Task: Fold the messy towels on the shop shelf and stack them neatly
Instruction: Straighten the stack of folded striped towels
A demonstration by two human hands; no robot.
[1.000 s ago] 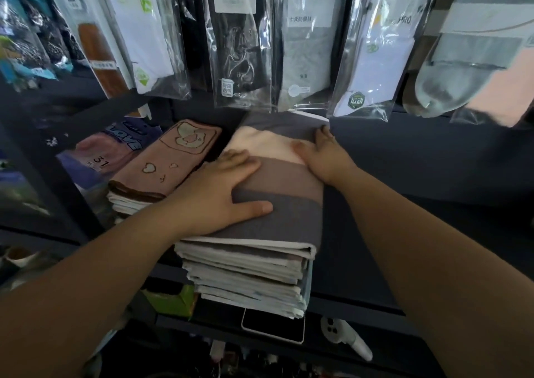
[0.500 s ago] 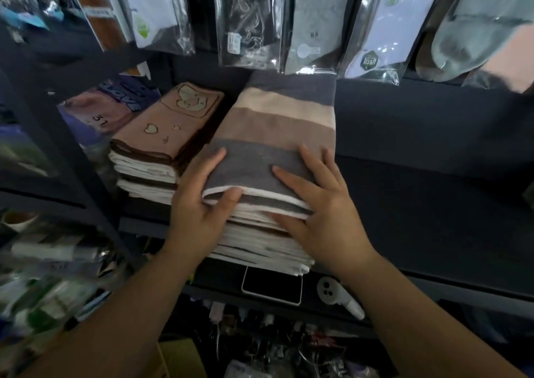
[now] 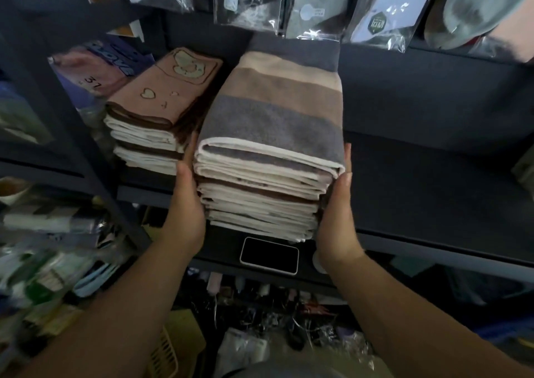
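Observation:
A tall stack of folded towels (image 3: 260, 198) stands on the dark shelf (image 3: 419, 192), topped by a towel striped grey, brown and cream (image 3: 277, 103). My left hand (image 3: 185, 201) presses flat against the stack's left side, fingers straight and pointing into the shelf. My right hand (image 3: 336, 207) presses flat against the right side in the same way. To the left stands a lower stack of folded towels (image 3: 144, 146) with a pink towel bearing hearts and a cartoon patch (image 3: 167, 88) on top.
A phone (image 3: 269, 255) lies face up at the shelf's front edge below the stack. Bagged socks (image 3: 315, 4) hang above the towels. Packaged goods (image 3: 95, 65) sit at the far left. The lower level holds cluttered items (image 3: 260, 320).
My hands left the top of the striped towel and its front edge and now press the two sides of the stack. The view has dropped and pulled back.

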